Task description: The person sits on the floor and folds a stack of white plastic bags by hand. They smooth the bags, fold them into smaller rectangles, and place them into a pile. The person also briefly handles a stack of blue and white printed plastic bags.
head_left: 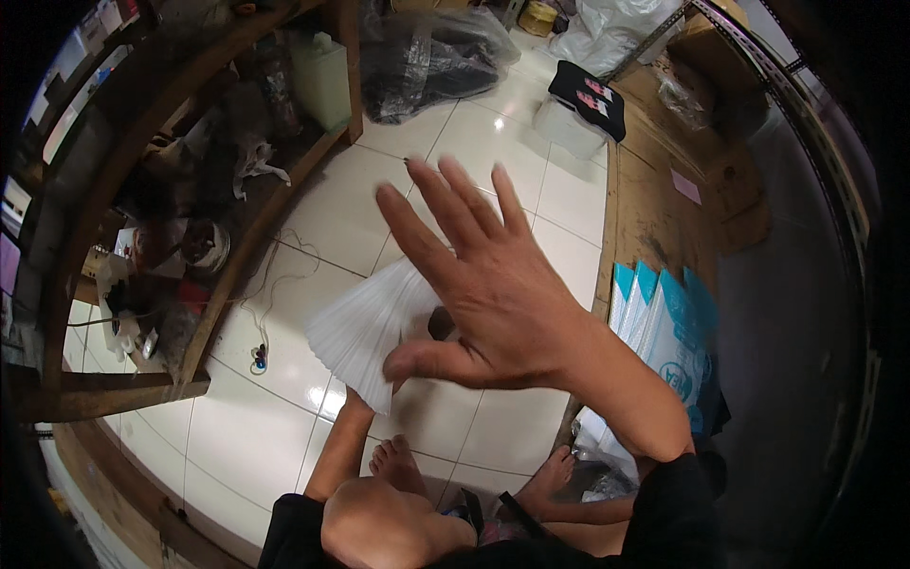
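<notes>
Across the middle of the head view my right hand (502, 294) is raised, fingers spread wide, with nothing in it. Beneath and to its left is a fanned-out stack of thin white sheets (365, 318), paper or plastic, I cannot tell which. My left hand (356, 406) holds this stack from below at its lower end. Most of the left hand's fingers are hidden behind the sheets and my right hand. The right thumb overlaps the stack's right side in the picture; whether it touches cannot be made out.
On the right, teal-and-white packages (664, 341) lie on brown cardboard (654, 209). A black folded cloth (588, 100) sits on a clear box (569, 131). Wooden shelving (275, 209) with clutter stands left. Dark plastic-wrapped goods (427, 66) lie ahead; a thin cord (261, 313) trails on the tiles.
</notes>
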A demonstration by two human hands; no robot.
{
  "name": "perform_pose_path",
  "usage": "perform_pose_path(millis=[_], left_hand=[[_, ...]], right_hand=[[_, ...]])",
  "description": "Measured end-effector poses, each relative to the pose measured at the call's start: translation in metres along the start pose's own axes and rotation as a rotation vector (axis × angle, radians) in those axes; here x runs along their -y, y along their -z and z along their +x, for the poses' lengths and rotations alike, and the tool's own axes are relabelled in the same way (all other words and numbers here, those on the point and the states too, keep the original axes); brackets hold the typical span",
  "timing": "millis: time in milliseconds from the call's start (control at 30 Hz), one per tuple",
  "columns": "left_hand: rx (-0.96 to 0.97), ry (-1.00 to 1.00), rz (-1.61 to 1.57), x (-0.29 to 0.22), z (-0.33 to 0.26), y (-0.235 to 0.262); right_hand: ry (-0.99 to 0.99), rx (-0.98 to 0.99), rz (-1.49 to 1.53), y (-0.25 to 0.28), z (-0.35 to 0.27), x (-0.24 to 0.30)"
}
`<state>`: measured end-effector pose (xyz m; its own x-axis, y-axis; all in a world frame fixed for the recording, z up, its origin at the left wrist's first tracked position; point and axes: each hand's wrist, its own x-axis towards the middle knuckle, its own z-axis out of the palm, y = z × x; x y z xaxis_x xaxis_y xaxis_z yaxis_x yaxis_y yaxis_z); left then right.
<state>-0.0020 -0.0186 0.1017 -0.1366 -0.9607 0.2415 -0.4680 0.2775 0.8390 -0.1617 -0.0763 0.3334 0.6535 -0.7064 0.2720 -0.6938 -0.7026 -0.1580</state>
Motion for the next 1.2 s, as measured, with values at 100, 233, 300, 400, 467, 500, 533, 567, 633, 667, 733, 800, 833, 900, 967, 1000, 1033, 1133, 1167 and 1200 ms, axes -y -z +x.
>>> perform_pose_path(millis=[100,233,300,400,467,500,533,567,633,667,733,800,833,900,967,1000,1033,1133,1167,1200], left_hand=[[0.011,-0.013,-0.018,-0.006,0.004,-0.005],[0.009,0.012,0.025,-0.006,-0.007,0.011],[0.013,0.001,0.011,-0.005,-0.002,0.001],[0.015,-0.003,0.021,-0.004,-0.003,-0.001],[0.017,-0.02,0.003,-0.005,0.0,-0.007],[0.006,-0.015,0.037,-0.003,-0.004,0.005],[0.003,-0.012,0.048,-0.004,-0.005,0.008],[0.005,-0.021,0.033,-0.006,-0.002,0.004],[0.005,-0.038,0.043,-0.008,0.001,0.003],[0.002,-0.043,0.038,-0.007,0.002,-0.001],[-0.006,-0.052,0.059,-0.009,-0.002,-0.003],[0.0,-0.051,0.035,-0.004,0.008,-0.001],[0.003,-0.04,0.037,-0.004,0.006,-0.001],[0.008,-0.027,0.05,-0.007,-0.001,0.007],[0.011,-0.007,0.046,-0.008,-0.002,0.011],[0.016,-0.017,0.009,-0.006,-0.001,0.0],[0.008,-0.009,0.033,-0.006,-0.004,0.007],[0.018,-0.003,0.03,-0.002,-0.002,0.008],[0.024,-0.001,0.013,-0.002,-0.004,0.003],[0.025,-0.015,0.006,-0.003,-0.002,-0.002]], right_hand=[[0.039,0.046,0.07,-0.033,0.001,0.004],[0.141,0.064,0.196,-0.035,0.019,0.024],[0.151,0.064,0.193,-0.031,0.021,0.022],[0.135,-0.053,0.2,-0.023,0.01,0.014],[0.08,0.005,0.119,-0.03,0.0,-0.008],[0.061,-0.056,0.106,-0.018,0.004,-0.011],[0.029,-0.092,0.085,0.005,0.005,-0.012],[-0.019,-0.117,0.052,0.019,0.0,-0.013],[-0.044,0.037,-0.059,0.003,-0.011,-0.024],[-0.059,0.12,-0.128,-0.002,-0.013,-0.027],[-0.07,0.106,-0.122,0.007,-0.017,-0.021],[-0.094,0.25,-0.143,-0.002,-0.011,-0.013],[-0.066,0.16,-0.073,0.001,-0.012,-0.007],[-0.003,-0.027,0.073,0.018,-0.008,0.009],[0.11,-0.021,0.134,-0.02,0.001,0.014],[0.095,-0.001,0.149,-0.026,0.001,0.016],[0.116,-0.013,0.2,-0.027,0.006,0.017],[0.153,-0.085,0.229,-0.016,0.009,0.02],[0.121,-0.04,0.218,-0.02,0.005,0.017],[0.098,-0.008,0.194,-0.02,0.002,0.011]])
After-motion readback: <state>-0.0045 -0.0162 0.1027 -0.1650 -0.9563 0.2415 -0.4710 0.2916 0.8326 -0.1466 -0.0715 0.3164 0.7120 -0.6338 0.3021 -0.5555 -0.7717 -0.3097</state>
